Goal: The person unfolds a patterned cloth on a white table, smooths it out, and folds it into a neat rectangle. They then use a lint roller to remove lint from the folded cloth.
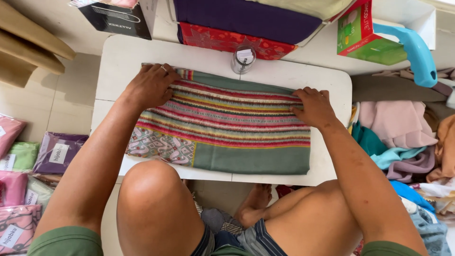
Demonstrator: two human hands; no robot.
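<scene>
Now pressing flat, left hand (150,85) and right hand (313,107) both spread open on the folded stripy cloth (222,125) lying on the small white table (118,57), maybe bunching the fold or bumping the clear jar (243,59) just beyond it if pushed too hard

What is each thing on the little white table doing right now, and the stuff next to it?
striped cloth: folded, lying flat on the white table
left hand: open, pressed flat on the cloth's far left corner
right hand: fingers bent, pressing the cloth's right edge
clear jar: upright, at the table's far edge
loose cloths: heaped, crumpled, right of the table
bagged cloths: sealed in clear bags, on the floor
</scene>
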